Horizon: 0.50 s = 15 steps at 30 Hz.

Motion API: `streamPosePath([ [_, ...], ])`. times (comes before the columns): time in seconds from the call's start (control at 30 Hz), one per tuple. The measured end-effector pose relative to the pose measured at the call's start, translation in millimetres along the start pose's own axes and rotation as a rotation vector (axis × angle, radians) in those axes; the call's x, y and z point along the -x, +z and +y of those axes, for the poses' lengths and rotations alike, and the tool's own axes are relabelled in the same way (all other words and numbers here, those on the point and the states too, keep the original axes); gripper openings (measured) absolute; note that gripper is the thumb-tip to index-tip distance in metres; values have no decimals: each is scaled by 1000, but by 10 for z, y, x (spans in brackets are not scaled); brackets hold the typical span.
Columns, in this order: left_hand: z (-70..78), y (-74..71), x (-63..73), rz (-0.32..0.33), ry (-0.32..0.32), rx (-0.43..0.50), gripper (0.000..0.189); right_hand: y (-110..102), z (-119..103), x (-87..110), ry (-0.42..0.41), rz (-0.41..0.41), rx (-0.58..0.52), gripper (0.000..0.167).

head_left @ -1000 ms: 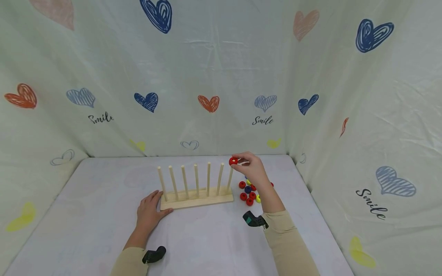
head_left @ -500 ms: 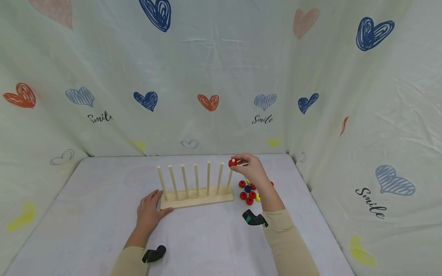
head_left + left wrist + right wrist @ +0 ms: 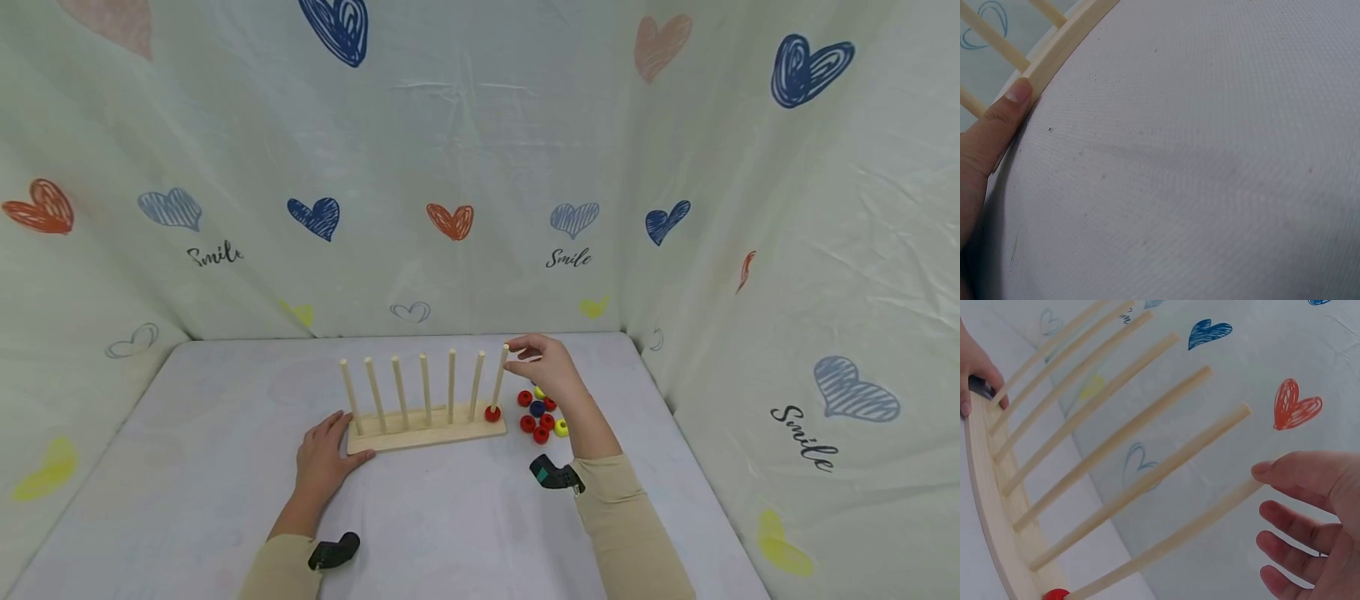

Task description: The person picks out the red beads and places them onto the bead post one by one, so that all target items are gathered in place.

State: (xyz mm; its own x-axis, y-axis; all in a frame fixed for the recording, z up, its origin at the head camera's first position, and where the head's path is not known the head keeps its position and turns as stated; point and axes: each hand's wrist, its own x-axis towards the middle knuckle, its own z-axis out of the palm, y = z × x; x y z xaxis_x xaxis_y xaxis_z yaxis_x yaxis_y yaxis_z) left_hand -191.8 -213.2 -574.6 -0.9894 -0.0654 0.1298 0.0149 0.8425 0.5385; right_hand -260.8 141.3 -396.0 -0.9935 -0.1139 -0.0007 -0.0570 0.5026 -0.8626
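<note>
A wooden peg rack (image 3: 427, 433) with several upright pegs stands on the table. My left hand (image 3: 326, 458) holds its left end, thumb (image 3: 1019, 94) along the front edge and fingers at the far side. One red bead (image 3: 492, 414) sits at the bottom of the rightmost peg (image 3: 498, 379); only its top shows in the right wrist view. Beside that peg's tip is my right hand (image 3: 551, 367), with nothing in its grasp, its fingers (image 3: 1297, 528) spread and loosely bent.
Loose red beads (image 3: 528, 424), yellow beads (image 3: 561, 427) and a dark blue bead (image 3: 537, 408) lie right of the rack, partly under the right forearm. A heart-printed curtain (image 3: 457, 167) hangs behind and beside the white-covered table (image 3: 435, 533).
The red bead was pinched by my right hand at the rightmost peg's top, then threaded on and let go. It has slid down to the base. My left hand stays put.
</note>
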Motion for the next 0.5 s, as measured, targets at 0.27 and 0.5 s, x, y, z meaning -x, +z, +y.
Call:
streamPosePath([
  [0.27, 17, -1, 8, 8, 7, 4, 82, -30, 50, 33, 38, 7, 7, 32],
  [0.5, 20, -20, 5, -15, 1, -4, 82, -65, 126, 72, 37, 20, 16, 29],
])
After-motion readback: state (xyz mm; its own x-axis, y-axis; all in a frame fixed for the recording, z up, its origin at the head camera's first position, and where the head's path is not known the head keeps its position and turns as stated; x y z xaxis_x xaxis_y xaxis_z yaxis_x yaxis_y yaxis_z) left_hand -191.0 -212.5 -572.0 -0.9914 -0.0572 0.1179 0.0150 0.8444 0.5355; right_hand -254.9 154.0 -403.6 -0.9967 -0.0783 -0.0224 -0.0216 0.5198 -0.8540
